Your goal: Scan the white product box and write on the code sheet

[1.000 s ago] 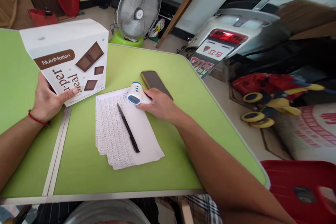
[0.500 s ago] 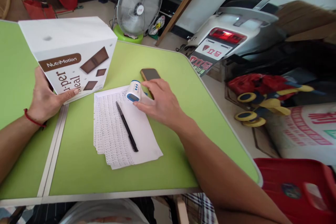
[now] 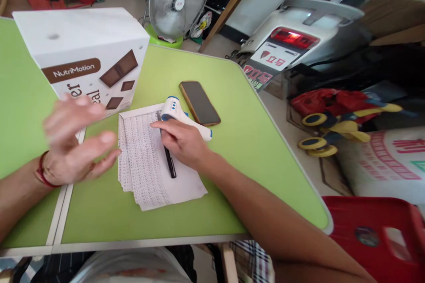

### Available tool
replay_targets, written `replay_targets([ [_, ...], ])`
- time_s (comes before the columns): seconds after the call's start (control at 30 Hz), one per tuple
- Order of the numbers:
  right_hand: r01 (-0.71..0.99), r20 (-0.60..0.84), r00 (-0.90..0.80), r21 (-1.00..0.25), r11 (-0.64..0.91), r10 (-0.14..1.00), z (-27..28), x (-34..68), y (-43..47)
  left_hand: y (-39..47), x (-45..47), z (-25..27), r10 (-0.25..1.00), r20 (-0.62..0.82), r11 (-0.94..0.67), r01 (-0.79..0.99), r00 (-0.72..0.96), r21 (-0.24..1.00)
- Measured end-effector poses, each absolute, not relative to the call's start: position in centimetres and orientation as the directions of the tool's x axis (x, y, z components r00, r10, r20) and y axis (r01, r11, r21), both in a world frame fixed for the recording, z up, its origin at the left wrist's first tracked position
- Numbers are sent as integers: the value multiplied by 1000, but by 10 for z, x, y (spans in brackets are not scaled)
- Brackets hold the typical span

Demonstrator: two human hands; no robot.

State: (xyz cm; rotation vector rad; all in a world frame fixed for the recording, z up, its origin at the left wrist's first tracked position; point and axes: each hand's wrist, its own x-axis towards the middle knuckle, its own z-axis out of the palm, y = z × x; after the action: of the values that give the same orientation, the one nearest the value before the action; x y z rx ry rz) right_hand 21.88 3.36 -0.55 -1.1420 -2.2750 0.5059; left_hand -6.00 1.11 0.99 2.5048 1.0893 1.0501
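Observation:
My right hand (image 3: 184, 141) is over the sheets of paper (image 3: 142, 163), its index finger stretched out and its other fingers closed on a black pen (image 3: 170, 163). The pen's lower end shows below the hand. My left hand (image 3: 79, 137), blurred by motion, is in the air with fingers apart, holding nothing. Behind it stands a white NutriMotion box (image 3: 89, 48), partly hidden by the fingers. A white and blue infrared thermometer (image 3: 195, 128) lies just beyond my right hand, beside a phone (image 3: 201, 104). Dense handwriting covers the left part of the paper.
The green table (image 3: 232, 177) has a metal seam (image 3: 59, 221) at left. A red plastic stool (image 3: 372, 230) stands at its right edge. Beyond are a fan (image 3: 179, 4), a white scooter (image 3: 292, 31) and a yellow-wheeled toy (image 3: 332, 132).
My left hand has let go of the box and come nearer. My right hand has put down the thermometer and moved to the pen, which has shifted slightly away and to the right.

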Motion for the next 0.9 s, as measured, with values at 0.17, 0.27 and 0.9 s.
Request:
replay_targets([
  [0.17, 404, 433, -423, -696, 593, 796, -10, 222, 43, 8, -40, 14, 482, 482, -876, 389, 732, 285],
  [0.27, 352, 455, -348, -747, 564, 819, -15, 214, 38, 10, -42, 9, 519, 324, -841, 406, 791, 357],
  [0.9, 389, 212, -164, -883, 261, 963, -15, 192, 31, 5, -42, 0, 531, 107, -809, 465, 841, 360],
])
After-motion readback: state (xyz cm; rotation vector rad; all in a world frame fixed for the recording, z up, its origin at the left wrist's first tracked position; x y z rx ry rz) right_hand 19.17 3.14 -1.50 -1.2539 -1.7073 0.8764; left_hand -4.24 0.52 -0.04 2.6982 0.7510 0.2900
